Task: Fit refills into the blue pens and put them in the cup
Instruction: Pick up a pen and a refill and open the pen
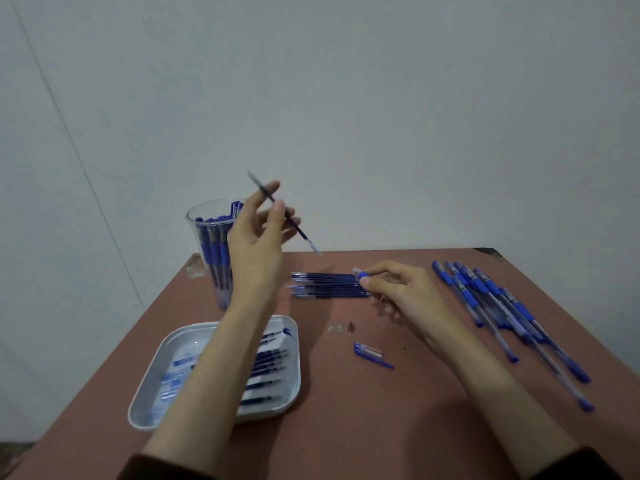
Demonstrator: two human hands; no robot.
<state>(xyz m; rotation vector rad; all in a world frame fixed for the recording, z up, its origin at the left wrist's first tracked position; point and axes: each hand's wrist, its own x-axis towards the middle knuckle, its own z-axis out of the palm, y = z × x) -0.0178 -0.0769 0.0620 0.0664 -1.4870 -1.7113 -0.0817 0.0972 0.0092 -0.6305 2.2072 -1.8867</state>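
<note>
My left hand (258, 233) is raised above the table and pinches a thin blue refill (298, 227) that slants down to the right. Behind it stands a clear plastic cup (207, 244) with several blue pens inside. My right hand (401, 289) grips a blue pen barrel (361, 274) by its grip end, just above a pile of loose refills (329, 285) lying on the brown table (346, 410). A detached blue pen cap (370, 353) lies in front of that hand. Several capped blue pens (502, 306) lie in a row at the right.
A white tray (166, 410) holding several used refills and wrappers sits at the front left, partly hidden by my left forearm. Small pen tips and bits (341, 328) lie near the table's middle. The table's far edge meets a plain wall.
</note>
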